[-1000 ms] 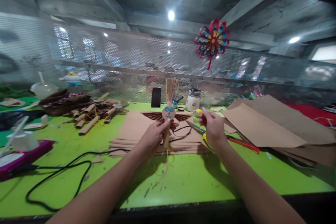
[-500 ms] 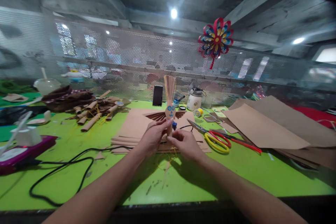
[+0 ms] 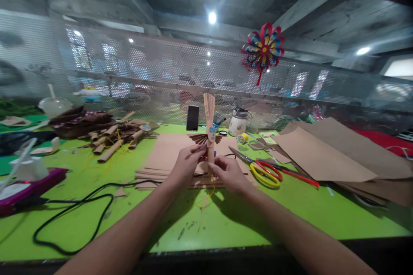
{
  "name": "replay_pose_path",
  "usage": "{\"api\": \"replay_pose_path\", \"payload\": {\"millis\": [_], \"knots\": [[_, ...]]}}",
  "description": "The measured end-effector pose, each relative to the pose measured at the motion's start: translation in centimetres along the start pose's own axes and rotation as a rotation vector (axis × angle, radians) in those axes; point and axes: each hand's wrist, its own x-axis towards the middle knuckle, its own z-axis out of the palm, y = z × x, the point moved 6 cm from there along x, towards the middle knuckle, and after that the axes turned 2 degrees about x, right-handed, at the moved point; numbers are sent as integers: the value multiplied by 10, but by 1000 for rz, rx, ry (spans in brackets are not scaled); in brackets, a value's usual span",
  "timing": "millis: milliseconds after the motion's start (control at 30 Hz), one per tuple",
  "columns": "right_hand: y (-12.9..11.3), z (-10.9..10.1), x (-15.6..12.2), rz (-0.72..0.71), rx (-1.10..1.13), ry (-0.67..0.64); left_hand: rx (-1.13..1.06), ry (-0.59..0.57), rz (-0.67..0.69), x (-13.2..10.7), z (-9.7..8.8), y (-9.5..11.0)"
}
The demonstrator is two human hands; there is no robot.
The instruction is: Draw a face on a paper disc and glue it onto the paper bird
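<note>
A brown paper figure (image 3: pixel 210 131) stands upright between my hands, turned partly to one side. It has a pleated fan on top, a round head with blue drawn marks, dark folded wings and a rolled paper body. My left hand (image 3: pixel 191 159) pinches the body just under the head. Lower on the roll, the fingertips of my right hand (image 3: pixel 227 172) grip it from the right. Loose yellow thread (image 3: pixel 211 189) hangs from its bottom end. Beneath lies a stack of brown paper sheets (image 3: pixel 158 154).
Scissors with yellow handles (image 3: pixel 266 175) and another red-handled pair (image 3: pixel 300 176) lie right of the paper stack. Large brown sheets (image 3: pixel 325 154) cover the right side. Paper rolls (image 3: pixel 111 150) pile up at left, near a purple power strip (image 3: pixel 48 184) and black cable (image 3: pixel 74 197).
The paper figure has turned about its upright axis, so its drawn face now points to the right and its wings look narrower. Both hands stay on it.
</note>
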Motion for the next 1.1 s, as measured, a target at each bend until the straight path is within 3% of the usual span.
{"api": "replay_pose_path", "payload": {"millis": [300,733,1100], "knots": [[2,-9,4,-58,-138,73,371,52,51,0,0,7],[-5,-12,3,-119,-285,135,849,-1,142,5,0,-2],[1,-15,4,-102,-388,180,1183,70,288,-5,6,13]]}}
